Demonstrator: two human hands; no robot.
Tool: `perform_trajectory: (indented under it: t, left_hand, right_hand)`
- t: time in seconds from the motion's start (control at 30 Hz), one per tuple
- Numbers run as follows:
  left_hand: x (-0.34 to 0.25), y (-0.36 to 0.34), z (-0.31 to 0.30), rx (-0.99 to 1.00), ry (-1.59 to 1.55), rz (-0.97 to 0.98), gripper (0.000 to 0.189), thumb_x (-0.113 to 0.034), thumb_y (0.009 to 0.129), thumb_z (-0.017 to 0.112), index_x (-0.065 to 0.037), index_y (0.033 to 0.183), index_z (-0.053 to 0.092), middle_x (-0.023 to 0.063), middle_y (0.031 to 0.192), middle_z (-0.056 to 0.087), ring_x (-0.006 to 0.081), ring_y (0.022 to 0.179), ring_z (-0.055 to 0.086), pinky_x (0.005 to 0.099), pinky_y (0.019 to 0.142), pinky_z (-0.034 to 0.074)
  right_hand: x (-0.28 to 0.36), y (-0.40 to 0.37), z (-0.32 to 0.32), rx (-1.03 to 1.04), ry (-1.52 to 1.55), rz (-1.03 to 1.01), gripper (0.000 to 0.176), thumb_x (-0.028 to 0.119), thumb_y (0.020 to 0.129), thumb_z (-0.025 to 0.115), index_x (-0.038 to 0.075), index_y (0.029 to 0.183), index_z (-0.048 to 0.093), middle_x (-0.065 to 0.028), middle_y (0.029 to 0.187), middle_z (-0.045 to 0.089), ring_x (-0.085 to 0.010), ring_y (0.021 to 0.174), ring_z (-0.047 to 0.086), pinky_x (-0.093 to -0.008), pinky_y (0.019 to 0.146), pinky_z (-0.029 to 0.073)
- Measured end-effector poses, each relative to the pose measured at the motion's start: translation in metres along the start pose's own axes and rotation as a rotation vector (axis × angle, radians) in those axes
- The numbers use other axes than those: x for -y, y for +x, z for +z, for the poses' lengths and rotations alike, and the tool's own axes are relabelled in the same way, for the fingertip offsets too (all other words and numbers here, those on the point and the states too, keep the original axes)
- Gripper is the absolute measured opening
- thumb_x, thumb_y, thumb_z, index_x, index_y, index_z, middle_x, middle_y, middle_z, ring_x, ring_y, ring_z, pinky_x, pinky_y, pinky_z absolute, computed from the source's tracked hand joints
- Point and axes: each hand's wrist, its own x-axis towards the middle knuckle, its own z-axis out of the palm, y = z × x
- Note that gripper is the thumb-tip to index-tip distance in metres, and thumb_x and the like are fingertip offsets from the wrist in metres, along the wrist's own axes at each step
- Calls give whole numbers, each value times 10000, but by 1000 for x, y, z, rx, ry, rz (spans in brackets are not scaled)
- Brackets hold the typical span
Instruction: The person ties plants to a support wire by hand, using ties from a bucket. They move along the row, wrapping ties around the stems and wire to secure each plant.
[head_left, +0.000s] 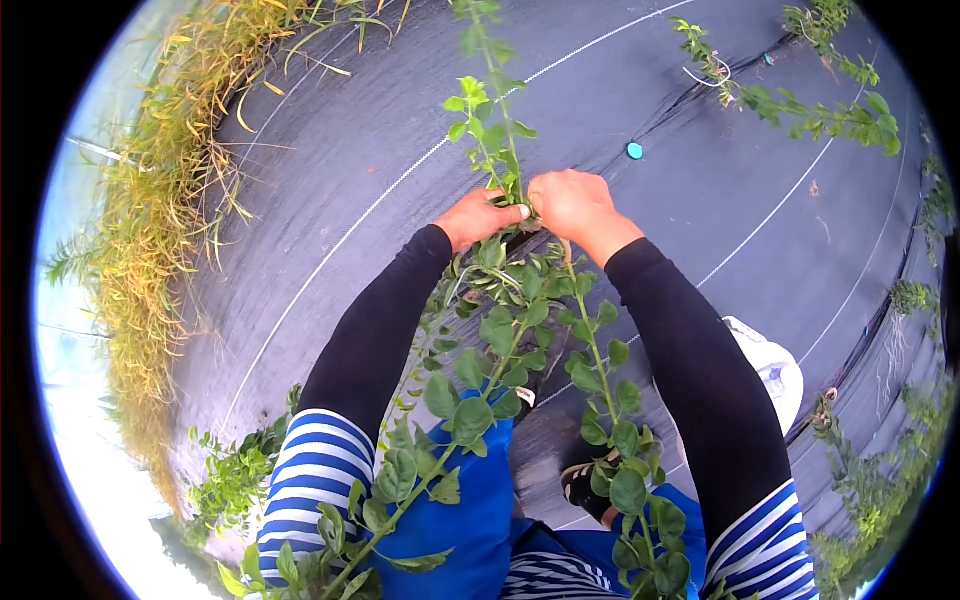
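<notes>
My left hand (482, 218) is closed around the base of a leafy plant's green stems (512, 185), its thumb pointing right. Against it, on the right side of the same stems, my right hand (577, 208) is curled shut; whatever its fingertips pinch is hidden. One upright shoot (490, 60) rises away from the hands toward the top of the view. Two long leafy branches run back toward my body, a left branch (440, 460) crossing my blue apron and a right branch (610, 390) passing near my right forearm.
Dark ground cover fabric (330, 170) with white lines spreads around me. A turquoise disc (635, 151) lies beyond my right hand. More plants (830, 115) grow along a row at right. Yellowing grass (160, 230) borders the left. A white object (765, 365) sits beside my right forearm.
</notes>
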Motion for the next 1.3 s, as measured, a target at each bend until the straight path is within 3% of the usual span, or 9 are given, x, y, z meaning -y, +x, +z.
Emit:
perform_trajectory:
  t: [0.2,0.37,0.57,0.63,0.73,0.97,1.13,1.2,1.3]
  left_hand:
    - [-6,-3,8,-143,302,-5,310,-273,838,617,-15,1012,619,66,909,647,128,825,571,300,752,462]
    - [-2,-9,19,-285,317,68,279,-247,842,601,-8,984,613,68,846,643,139,769,574,311,710,467]
    - [17,-8,21,-309,-91,-77,191,-176,853,570,-1,921,608,63,769,632,141,687,553,331,652,466]
    - [7,-14,21,-354,414,295,211,-243,829,587,-32,840,588,165,746,628,310,716,621,403,655,465]
    - [-7,-9,6,-410,858,423,244,-278,820,591,-37,859,591,209,783,619,384,766,599,425,664,471]
    - [-45,-9,-77,-361,766,102,318,-282,824,601,21,919,618,187,752,635,271,727,637,385,656,470]
    - [-41,-33,-158,-361,1033,-200,473,-371,771,645,44,994,594,248,875,642,354,851,638,416,743,487]
    - [-16,-43,-195,-650,1203,-84,646,-404,726,709,29,1156,496,246,986,630,365,908,622,417,784,486]
    - [-19,-75,-196,-705,1200,-191,802,-424,701,742,28,1251,374,254,1076,600,366,1004,588,424,831,471]
  right_hand:
    - [1,-13,14,69,-140,115,209,166,810,558,74,942,691,-116,965,673,-286,930,639,-383,772,508]
    - [3,-21,7,105,63,214,297,294,869,535,55,968,683,-139,1000,661,-295,963,625,-388,806,496]
    - [-3,-17,19,50,60,213,261,300,854,510,102,896,674,-130,919,665,-304,913,622,-407,796,482]
    - [-3,-16,22,35,47,200,258,294,853,503,107,901,673,-130,923,663,-303,912,622,-406,798,482]
    - [-14,-8,41,-16,21,128,262,266,846,512,87,943,676,-130,971,661,-292,938,625,-398,799,491]
    - [-11,-27,16,25,159,156,266,305,859,482,89,876,637,-121,932,647,-329,920,594,-436,781,464]
    - [-29,-50,17,-121,254,201,300,306,872,460,86,887,664,-134,945,652,-354,941,590,-445,801,462]
    - [-38,-62,18,-191,304,205,311,315,878,454,81,891,658,-129,941,653,-356,935,590,-446,799,460]
    - [-52,-84,21,-219,339,262,317,334,881,456,82,912,645,-134,917,651,-367,926,583,-456,783,453]
